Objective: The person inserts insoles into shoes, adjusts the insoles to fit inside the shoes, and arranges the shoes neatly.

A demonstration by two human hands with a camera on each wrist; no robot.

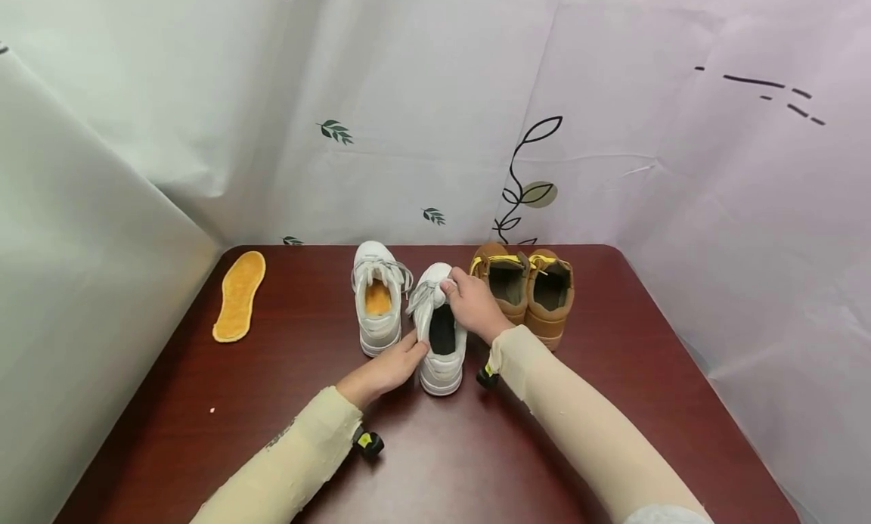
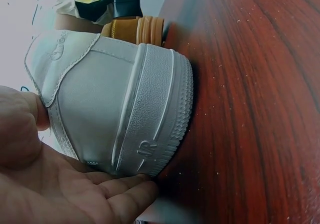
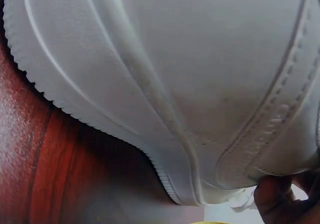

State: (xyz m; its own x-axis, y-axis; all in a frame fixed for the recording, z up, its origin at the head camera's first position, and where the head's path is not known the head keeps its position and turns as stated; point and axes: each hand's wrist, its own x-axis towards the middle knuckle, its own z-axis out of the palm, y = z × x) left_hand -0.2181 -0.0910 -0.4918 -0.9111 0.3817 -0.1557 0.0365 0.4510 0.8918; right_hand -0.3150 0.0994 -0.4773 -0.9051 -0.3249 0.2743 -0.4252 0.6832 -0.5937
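Note:
Two white lace-up sneakers stand with their toes toward the back wall. My left hand holds the nearer white sneaker by its left side. In the left wrist view its thumb is at the collar and its fingers lie along the sole edge. On the right of the same shoe, my right hand pinches the upper edge near the laces. This shoe looks dark inside. The other white sneaker, just to the left, has a yellow-orange insole in it.
A loose yellow-orange insole lies at the table's far left. A pair of brown shoes with yellow laces stands right behind my right hand. White patterned sheeting surrounds the dark red table. A tiny white scrap lies at left.

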